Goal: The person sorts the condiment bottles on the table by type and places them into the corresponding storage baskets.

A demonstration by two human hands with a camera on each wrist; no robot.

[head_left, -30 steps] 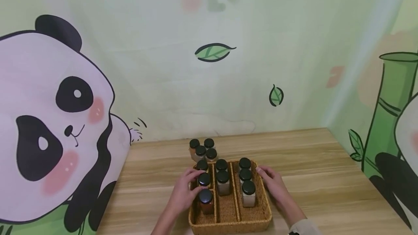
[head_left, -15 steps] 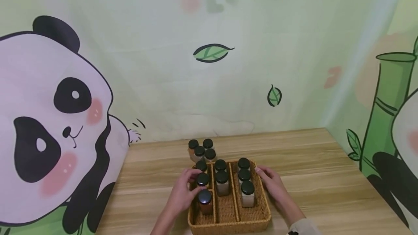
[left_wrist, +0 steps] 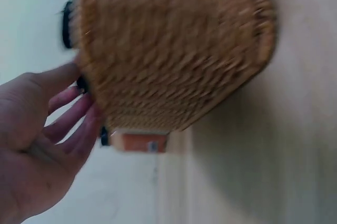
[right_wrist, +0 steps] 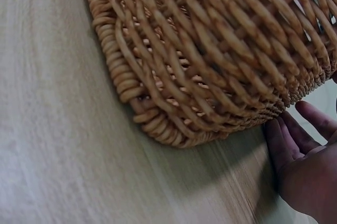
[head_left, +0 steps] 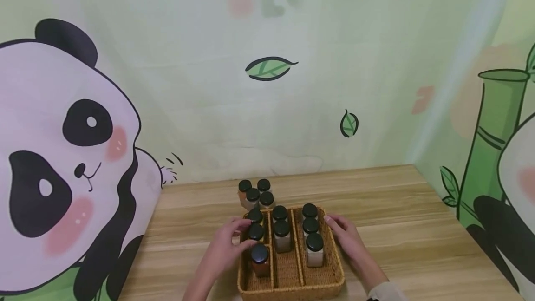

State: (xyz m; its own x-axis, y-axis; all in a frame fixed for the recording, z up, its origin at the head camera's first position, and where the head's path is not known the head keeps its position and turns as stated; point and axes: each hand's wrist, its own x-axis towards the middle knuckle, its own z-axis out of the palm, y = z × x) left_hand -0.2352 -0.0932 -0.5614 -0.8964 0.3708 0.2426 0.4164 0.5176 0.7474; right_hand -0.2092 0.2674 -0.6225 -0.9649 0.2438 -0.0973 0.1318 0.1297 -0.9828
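Note:
In the head view, a wicker basket (head_left: 292, 291) with three lengthwise compartments holds several square spice jars with black lids. My left hand (head_left: 223, 245) is at the left rim, thumb and fingers spread on either side of the middle spice jar (head_left: 256, 232) in the left compartment. A jar of reddish-brown spice (head_left: 261, 266) stands in front of it, and a yellowish one (head_left: 255, 216) behind. On the opposite side, my right hand (head_left: 351, 240) touches the right rim with extended fingertips. The right wrist view shows its fingers (right_wrist: 295, 134) against the woven wall (right_wrist: 210, 50).
Behind the basket's back left corner, several more black-lidded jars (head_left: 252, 195) stand in a cluster on the wooden table (head_left: 376, 194). Two jars (head_left: 282, 229) occupy the middle compartment, three (head_left: 315, 243) the right one. A cloth wall printed with pandas (head_left: 267, 120) rises behind the table.
My left fingers have drawn back slightly left from the middle jar's lid, which stays in its compartment. The right hand keeps its place at the rim. The head view has shifted slightly.

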